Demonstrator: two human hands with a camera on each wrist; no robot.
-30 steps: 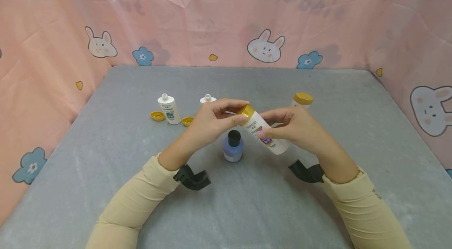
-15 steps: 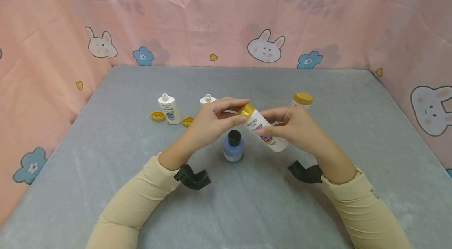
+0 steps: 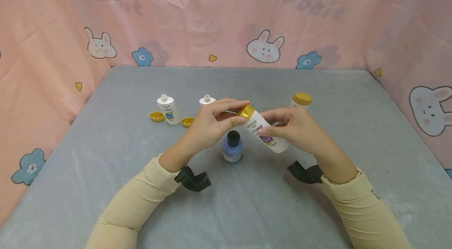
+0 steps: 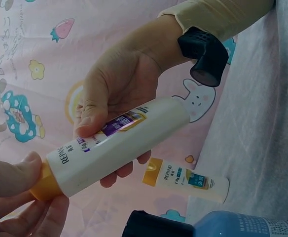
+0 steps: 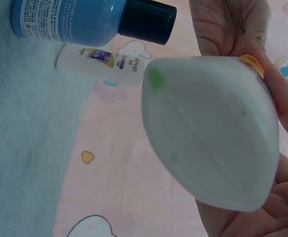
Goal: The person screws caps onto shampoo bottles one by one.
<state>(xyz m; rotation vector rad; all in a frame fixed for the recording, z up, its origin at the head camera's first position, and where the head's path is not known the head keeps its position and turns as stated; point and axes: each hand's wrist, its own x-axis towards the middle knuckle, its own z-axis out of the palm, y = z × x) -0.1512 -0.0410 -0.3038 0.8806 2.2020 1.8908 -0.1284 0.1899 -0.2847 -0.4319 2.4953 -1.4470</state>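
Observation:
A white shampoo bottle [image 3: 259, 128] with a purple label is held tilted above the table, its gold cap [image 3: 246, 112] up and to the left. My left hand [image 3: 217, 120] pinches that cap between thumb and fingers. Around the bottle's body my right hand [image 3: 293, 126] grips, thumb on the label. In the left wrist view the bottle [image 4: 119, 143] shows side-on with both hands on it. Its white base [image 5: 210, 131] fills much of the right wrist view. A blue bottle [image 3: 232, 147] with a black cap stands just below the left hand.
On the left stands an uncapped white bottle [image 3: 168, 110] beside a gold cap [image 3: 157, 116]. A second uncapped bottle [image 3: 207, 100] is partly behind my left hand, near another gold cap [image 3: 187, 122]. Behind my right hand stands a gold-capped bottle [image 3: 301, 99].
Both hands keep their hold on the shampoo bottle and its cap. The bottle's tilt shifts only slightly; nothing else on the table moves.

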